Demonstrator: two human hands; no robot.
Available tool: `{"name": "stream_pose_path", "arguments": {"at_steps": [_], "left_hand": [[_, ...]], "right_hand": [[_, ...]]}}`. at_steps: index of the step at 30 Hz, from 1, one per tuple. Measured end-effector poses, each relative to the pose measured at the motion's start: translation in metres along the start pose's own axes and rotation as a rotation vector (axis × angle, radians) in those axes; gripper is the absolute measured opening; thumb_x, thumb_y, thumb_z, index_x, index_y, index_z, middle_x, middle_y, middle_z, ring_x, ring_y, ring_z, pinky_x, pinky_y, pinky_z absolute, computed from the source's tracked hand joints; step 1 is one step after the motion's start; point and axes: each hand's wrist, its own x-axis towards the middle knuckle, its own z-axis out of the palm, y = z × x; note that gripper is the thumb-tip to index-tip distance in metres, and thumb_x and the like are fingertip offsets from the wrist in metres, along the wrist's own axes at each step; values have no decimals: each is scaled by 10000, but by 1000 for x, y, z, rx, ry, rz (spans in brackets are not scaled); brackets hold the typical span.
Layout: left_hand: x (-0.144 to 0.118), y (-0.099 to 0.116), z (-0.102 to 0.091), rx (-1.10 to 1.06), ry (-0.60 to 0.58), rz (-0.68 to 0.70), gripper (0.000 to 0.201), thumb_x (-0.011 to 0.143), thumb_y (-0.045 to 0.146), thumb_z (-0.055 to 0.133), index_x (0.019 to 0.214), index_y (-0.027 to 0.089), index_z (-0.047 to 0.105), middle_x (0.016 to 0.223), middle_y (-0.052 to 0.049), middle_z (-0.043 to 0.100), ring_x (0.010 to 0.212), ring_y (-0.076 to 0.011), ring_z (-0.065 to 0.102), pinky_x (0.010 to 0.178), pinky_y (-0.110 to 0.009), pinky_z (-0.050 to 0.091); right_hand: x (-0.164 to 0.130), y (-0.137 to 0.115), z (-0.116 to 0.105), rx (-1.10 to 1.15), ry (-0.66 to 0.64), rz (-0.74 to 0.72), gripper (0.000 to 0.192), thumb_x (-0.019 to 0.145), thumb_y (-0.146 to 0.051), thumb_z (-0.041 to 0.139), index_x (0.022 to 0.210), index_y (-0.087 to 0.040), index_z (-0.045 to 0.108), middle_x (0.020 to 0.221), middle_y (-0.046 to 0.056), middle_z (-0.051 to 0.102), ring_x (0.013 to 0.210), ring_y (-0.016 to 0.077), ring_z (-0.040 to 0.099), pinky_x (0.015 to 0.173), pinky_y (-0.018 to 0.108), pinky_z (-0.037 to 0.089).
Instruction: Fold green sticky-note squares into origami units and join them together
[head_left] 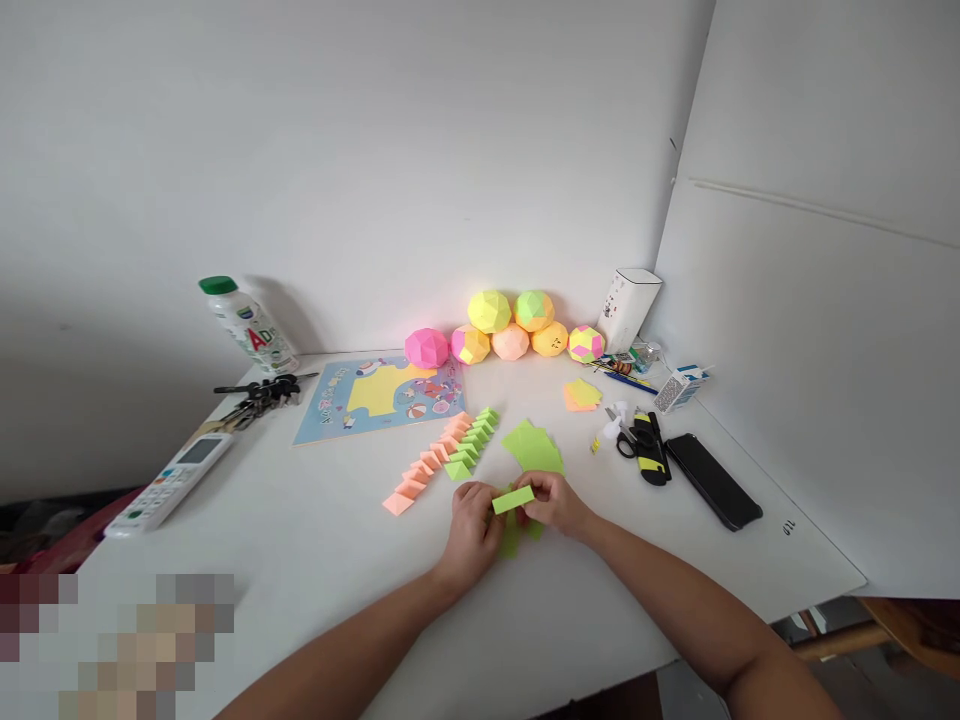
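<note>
Folding, apparently, a green paper strip (513, 500) | left hand (474, 522) and right hand (558, 503) pinching its opposite ends | next crease likely needs squarely aligned edges

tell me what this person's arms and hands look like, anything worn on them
The left hand and right hand are ungloved, with bare wrists: no watch or bracelet shows. Both forearms are bare, with no sleeve in view. Any ring would be too small to make out.
</note>
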Motion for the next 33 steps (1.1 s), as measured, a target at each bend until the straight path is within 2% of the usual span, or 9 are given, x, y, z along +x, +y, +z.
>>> {"name": "stream_pose_path", "arguments": {"at_steps": [3, 9, 13, 19, 27, 33], "left_hand": [[1, 0, -1, -48, 40, -92, 151, 793, 245, 441, 683, 205, 535, 690, -44, 586, 792, -230, 519, 773, -366, 400], [0, -2, 1, -126, 48, -192, 213, 797, 359, 482, 678, 194, 543, 700, -37, 567, 808, -227, 497, 745, -346, 407], [-1, -4, 3, -217, 91, -281, 346, 773, 477, 507, 574, 201, 445, 586, 3, 466, 668, -180, 465, 617, -282, 402], [-1, -4, 1, -352, 51, -329, 375, 787, 535, 471, 614, 208, 412, 571, 26, 436, 555, -132, 413, 503, -234, 364], [-1, 0, -1, -391, 7, -384, 366, 831, 499, 430, 626, 203, 366, 596, 40, 400, 548, -110, 380, 504, -222, 348], [-1, 0, -3, -398, 14, -375, 386, 791, 534, 485, 619, 196, 410, 556, 43, 402, 524, -109, 387, 489, -223, 351]], "right_hand": [[2, -1, -3, 48, 10, 25, 39, 674, -163, 579, 709, -151, 592, 551, -16, 602, 508, 132, 560, 520, 274, 471], [4, 0, -6, 112, 4, 52, 104, 683, -238, 623, 696, -136, 607, 540, -12, 615, 467, 121, 552, 500, 270, 474], [4, 1, -7, 156, 34, 65, 83, 679, -211, 594, 645, -135, 594, 515, -9, 616, 444, 111, 545, 483, 251, 463], [6, 6, -8, 179, 50, 80, 90, 687, -212, 584, 639, -137, 588, 508, -12, 607, 419, 111, 532, 438, 245, 453], [6, 3, -6, 243, 88, 35, 181, 742, -316, 615, 709, -145, 567, 593, -19, 596, 440, 99, 536, 408, 226, 447], [3, -2, -4, 142, 41, 27, 260, 729, -375, 655, 707, -152, 523, 559, -33, 593, 411, 92, 517, 419, 230, 427]]}}
